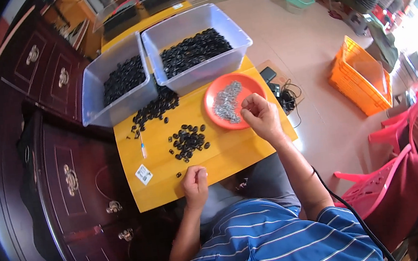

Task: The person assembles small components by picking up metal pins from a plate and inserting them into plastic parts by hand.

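My right hand (262, 117) is over the right rim of a round orange-red plate (208, 90), fingers pinched together; anything between them is too small to make out. On the plate lies a heap of small silvery metal pieces (226, 102). My left hand (195, 187) is at the table's front edge, fingers curled in with the thumb on top, and what it may hold is hidden. One small black part (178, 175) lies just beside it. Farther in, a loose pile of small black oval parts (188, 141) sits on the yellow table (222, 152).
Two translucent bins, one on the left (98, 99) and one on the right (195, 20), hold more black parts at the table's back. A small blue-and-white stick (143, 150) and a white label (143, 174) lie at left. Dark drawers (74, 183) flank the left; an orange crate (352, 84) stands right.
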Tool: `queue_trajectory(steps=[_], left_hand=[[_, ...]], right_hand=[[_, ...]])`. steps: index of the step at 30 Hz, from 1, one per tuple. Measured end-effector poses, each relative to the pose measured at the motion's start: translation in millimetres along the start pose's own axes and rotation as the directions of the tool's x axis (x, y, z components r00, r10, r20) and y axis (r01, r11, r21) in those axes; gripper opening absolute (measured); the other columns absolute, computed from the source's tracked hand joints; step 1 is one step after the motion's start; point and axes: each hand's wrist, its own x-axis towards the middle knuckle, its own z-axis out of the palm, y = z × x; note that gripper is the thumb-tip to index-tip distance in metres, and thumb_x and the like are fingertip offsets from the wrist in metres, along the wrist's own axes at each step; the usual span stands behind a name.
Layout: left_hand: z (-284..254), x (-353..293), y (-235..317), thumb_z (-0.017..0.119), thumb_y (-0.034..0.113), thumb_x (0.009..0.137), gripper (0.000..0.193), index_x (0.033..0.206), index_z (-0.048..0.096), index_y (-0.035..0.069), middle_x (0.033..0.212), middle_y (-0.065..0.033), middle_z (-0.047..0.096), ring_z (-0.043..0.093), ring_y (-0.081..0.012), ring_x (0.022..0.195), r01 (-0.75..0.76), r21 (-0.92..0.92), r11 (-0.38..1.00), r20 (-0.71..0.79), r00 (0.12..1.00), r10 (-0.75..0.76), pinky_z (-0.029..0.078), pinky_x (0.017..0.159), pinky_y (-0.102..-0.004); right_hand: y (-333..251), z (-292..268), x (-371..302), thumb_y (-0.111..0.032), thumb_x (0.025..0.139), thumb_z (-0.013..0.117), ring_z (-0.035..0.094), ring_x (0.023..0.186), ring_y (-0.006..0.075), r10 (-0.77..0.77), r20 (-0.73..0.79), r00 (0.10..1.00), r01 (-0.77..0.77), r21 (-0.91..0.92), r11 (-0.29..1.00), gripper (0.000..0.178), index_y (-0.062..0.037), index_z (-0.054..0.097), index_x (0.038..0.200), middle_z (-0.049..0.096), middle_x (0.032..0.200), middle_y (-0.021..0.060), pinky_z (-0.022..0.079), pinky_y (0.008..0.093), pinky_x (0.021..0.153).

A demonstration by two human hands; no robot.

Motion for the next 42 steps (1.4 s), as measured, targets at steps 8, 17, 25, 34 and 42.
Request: queue_trajectory(steps=[8, 17, 25, 34, 42], left_hand=[[0, 2, 1, 0.066, 0.012, 0.099, 0.012, 0.095, 0.063, 0.001, 0.074, -0.0115, 0.062, 0.061, -0.0233, 0.063, -0.040, 0.037, 0.999, -0.011, 0.999, 0.041, 0.048, 0.059, -0.0347], [3, 8, 10, 0.066, 0.011, 0.098, 0.011, 0.094, 0.063, 0.002, 0.076, -0.0132, 0.064, 0.064, -0.0282, 0.065, -0.096, 0.078, 0.992, -0.008, 0.995, 0.097, 0.050, 0.060, -0.0367], [-2, 1, 6, 0.067, 0.011, 0.098, 0.011, 0.093, 0.063, 0.002, 0.076, -0.0124, 0.064, 0.064, -0.0267, 0.065, -0.070, 0.080, 0.994, -0.057, 0.996, 0.075, 0.050, 0.061, -0.0358], [-34, -43, 11, 0.067, 0.011, 0.099, 0.012, 0.094, 0.063, 0.001, 0.076, -0.0090, 0.063, 0.062, -0.0187, 0.064, -0.004, 0.097, 0.995, -0.282, 0.959, 0.031, 0.049, 0.061, -0.0316], [-67, -63, -5, 0.065, 0.007, 0.100, 0.009, 0.096, 0.061, 0.000, 0.077, -0.0024, 0.062, 0.054, -0.0077, 0.065, 0.071, -0.042, 0.997, -0.397, 0.914, -0.082, 0.047, 0.061, -0.0251]], right_hand=[[15, 1, 30, -0.010, 0.084, 0.068, 0.074, 0.076, 0.0208, -0.013, 0.055, 0.998, 0.033, -0.379, 0.925, 0.016, -0.0057, 0.069, 0.099, 0.074, 0.085, 0.0088, 0.058, 0.0347, 0.072], [29, -10, 45, -0.007, 0.086, 0.066, 0.075, 0.080, 0.0304, -0.070, 0.182, 0.981, 0.169, -0.615, 0.771, 0.014, -0.0029, 0.068, 0.099, 0.075, 0.088, 0.0149, 0.059, 0.0377, 0.072], [22, -3, 44, -0.008, 0.091, 0.066, 0.075, 0.079, 0.0293, -0.142, 0.124, 0.982, 0.186, -0.511, 0.839, 0.007, -0.0067, 0.070, 0.097, 0.075, 0.090, 0.0114, 0.058, 0.0394, 0.071], [-29, 73, -7, -0.002, 0.091, 0.068, 0.074, 0.075, 0.0264, -0.220, 0.427, 0.877, 0.327, -0.196, 0.924, 0.008, -0.0027, 0.069, 0.098, 0.073, 0.088, 0.0136, 0.058, 0.0348, 0.066], [-16, 134, -60, -0.018, 0.089, 0.069, 0.072, 0.085, 0.0342, -0.218, 0.672, 0.708, 0.490, -0.246, 0.836, 0.014, -0.0093, 0.072, 0.099, 0.072, 0.096, 0.0122, 0.059, 0.0456, 0.074]])
